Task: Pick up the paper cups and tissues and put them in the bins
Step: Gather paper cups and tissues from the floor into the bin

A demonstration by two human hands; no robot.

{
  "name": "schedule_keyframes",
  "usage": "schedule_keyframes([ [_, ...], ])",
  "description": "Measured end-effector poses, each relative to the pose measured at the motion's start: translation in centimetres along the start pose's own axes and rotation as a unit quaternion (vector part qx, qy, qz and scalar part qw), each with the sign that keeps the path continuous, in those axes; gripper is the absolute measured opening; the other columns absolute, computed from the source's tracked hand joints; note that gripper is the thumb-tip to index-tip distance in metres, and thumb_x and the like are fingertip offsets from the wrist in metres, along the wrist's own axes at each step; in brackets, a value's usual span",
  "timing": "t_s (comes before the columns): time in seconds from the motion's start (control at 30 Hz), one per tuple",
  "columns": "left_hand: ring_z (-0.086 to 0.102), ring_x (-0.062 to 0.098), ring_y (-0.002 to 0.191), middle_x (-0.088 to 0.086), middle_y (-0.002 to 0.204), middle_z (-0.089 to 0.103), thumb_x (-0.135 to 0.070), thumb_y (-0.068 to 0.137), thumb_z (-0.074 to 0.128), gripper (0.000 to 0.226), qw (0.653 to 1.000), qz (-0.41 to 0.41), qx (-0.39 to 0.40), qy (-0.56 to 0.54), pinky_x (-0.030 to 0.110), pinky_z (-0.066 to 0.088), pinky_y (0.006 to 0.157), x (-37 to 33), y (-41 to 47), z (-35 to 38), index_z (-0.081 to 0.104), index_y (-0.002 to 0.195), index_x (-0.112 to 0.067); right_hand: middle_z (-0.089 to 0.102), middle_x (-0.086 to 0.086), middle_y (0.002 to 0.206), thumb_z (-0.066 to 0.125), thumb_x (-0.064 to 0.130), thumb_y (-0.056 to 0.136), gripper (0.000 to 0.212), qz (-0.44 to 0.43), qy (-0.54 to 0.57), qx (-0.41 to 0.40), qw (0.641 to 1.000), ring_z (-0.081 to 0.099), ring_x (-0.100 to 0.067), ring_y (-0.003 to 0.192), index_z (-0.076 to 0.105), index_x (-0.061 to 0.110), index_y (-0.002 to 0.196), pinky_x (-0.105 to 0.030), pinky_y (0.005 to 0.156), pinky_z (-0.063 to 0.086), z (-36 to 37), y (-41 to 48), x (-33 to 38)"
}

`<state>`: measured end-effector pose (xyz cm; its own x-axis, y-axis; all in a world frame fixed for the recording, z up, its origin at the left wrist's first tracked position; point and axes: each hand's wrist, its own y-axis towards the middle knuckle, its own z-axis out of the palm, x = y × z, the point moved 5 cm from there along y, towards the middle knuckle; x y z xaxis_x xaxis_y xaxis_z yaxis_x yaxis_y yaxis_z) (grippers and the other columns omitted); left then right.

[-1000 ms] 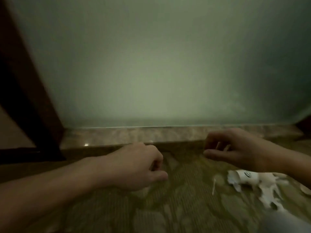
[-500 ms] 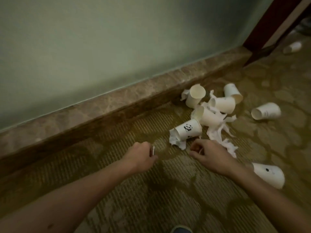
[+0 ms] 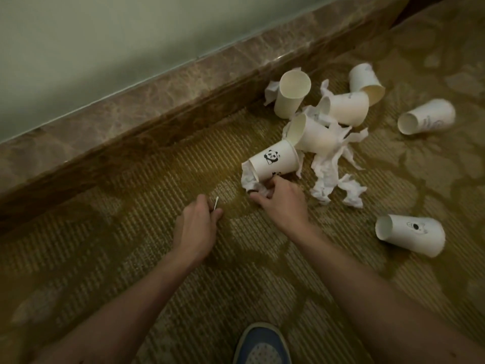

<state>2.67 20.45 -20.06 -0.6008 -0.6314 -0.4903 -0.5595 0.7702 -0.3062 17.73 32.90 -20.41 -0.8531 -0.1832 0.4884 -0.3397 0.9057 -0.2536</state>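
Several white paper cups lie tipped over on the patterned carpet near the wall. A cup with a panda print (image 3: 274,161) lies closest, with crumpled tissue (image 3: 249,181) stuffed at its mouth. My right hand (image 3: 282,200) pinches that tissue at the cup's lower edge. My left hand (image 3: 196,223) is closed around a small white stick (image 3: 216,203) that pokes out between the fingers. More tissue (image 3: 333,177) is strewn among the cups. Another cup (image 3: 410,233) lies alone at the right. No bin is in view.
A brown marble skirting (image 3: 157,101) runs diagonally along the pale wall behind the pile. A blue shoe (image 3: 262,344) shows at the bottom edge. One cup (image 3: 426,116) lies apart at the far right.
The view swung from the wall down to the cup pile. My right hand moved forward onto the tissue at the panda cup. My left hand stays closed on the stick.
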Motion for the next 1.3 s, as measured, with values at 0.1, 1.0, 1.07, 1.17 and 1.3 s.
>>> schedule_keyframes([
  [0.1, 0.058, 0.023, 0.090, 0.003, 0.098, 0.061, -0.031, 0.097, 0.053, 0.015, 1.000, -0.007, 0.017, 0.009, 0.034, 0.041, 0.073, 0.0, 0.0, 0.5, 0.057, 0.091, -0.018, 0.065, -0.001, 0.093, 0.067, 0.037, 0.088, 0.023, -0.024, 0.004, -0.009, 1.000, 0.060, -0.023, 0.088, 0.064, 0.015, 0.096, -0.033, 0.067, 0.040, 0.5, 0.2, -0.1],
  [1.0, 0.057, 0.002, 0.052, -0.008, 0.059, 0.064, -0.070, 0.089, 0.040, 0.059, 0.852, -0.068, 0.224, -0.468, 0.025, 0.042, 0.056, -11.6, -7.7, 3.0, 0.070, 0.067, -0.024, 0.065, 0.000, 0.070, 0.063, 0.035, 0.086, 0.026, -0.021, 0.399, 0.170, 0.901, 0.058, -0.009, 0.064, 0.070, 0.011, 0.082, -0.024, 0.059, 0.047, -8.1, -11.5, -1.7],
  [1.07, 0.057, 0.002, 0.051, -0.008, 0.057, 0.061, -0.063, 0.092, 0.043, 0.052, 0.870, -0.055, 0.191, -0.450, 0.022, 0.041, 0.049, -12.1, -8.0, 3.6, 0.066, 0.068, -0.023, 0.065, 0.002, 0.063, 0.062, 0.025, 0.092, 0.022, -0.014, 0.392, 0.126, 0.911, 0.058, -0.006, 0.059, 0.068, 0.011, 0.076, -0.022, 0.057, 0.046, -7.9, -11.3, -2.0],
  [1.17, 0.064, 0.013, 0.067, -0.007, 0.065, 0.064, -0.058, 0.095, 0.041, 0.046, 0.888, -0.071, 0.126, -0.436, 0.032, 0.048, 0.059, -11.7, -7.9, 4.0, 0.061, 0.072, -0.024, 0.072, -0.001, 0.075, 0.061, 0.018, 0.094, 0.016, -0.023, 0.371, 0.149, 0.916, 0.064, -0.005, 0.067, 0.074, 0.013, 0.087, -0.023, 0.062, 0.050, -7.4, -11.4, -2.2],
  [1.3, 0.053, 0.005, 0.043, -0.010, 0.045, 0.055, -0.055, 0.098, 0.037, 0.058, 0.910, -0.048, 0.090, -0.401, 0.026, 0.042, 0.043, -11.5, -7.0, 3.3, 0.055, 0.054, -0.022, 0.073, -0.006, 0.083, 0.065, 0.021, 0.087, 0.013, 0.009, 0.406, 0.223, 0.886, 0.067, -0.013, 0.075, 0.077, 0.022, 0.085, -0.026, 0.065, 0.053, -7.8, -10.9, -3.4],
])
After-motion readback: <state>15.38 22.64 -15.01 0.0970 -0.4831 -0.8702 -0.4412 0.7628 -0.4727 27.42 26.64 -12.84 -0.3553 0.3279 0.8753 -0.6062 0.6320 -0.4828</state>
